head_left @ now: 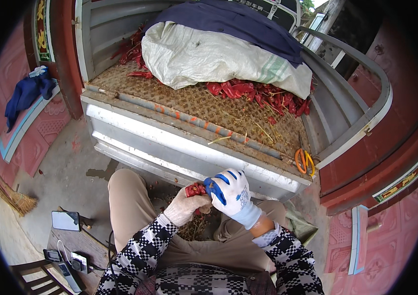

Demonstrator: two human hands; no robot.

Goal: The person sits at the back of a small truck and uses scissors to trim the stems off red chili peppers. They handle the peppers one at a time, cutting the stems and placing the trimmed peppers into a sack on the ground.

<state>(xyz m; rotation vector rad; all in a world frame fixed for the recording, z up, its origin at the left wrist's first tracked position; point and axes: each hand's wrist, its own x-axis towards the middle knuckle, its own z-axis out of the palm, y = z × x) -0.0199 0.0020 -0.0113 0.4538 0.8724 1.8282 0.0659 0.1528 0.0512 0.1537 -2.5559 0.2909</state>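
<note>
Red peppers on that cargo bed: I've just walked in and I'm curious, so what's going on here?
The person's gloved left hand holds red pepper, and the gloved right hand meets it there; its exact grip is hidden. In front, more peppers lie on the cargo bed, partly under a whitish sack. Scissors with orange and yellow handles lie at the bed's near right corner.

hands (pixel 232 191) gloved, curled, close together; forearms (pixel 139 256) angled inward; knees (pixel 127 183) apart

The pepper (pixel 195 190) is red, the sleeves (pixel 142 251) black-and-white checked.
</note>
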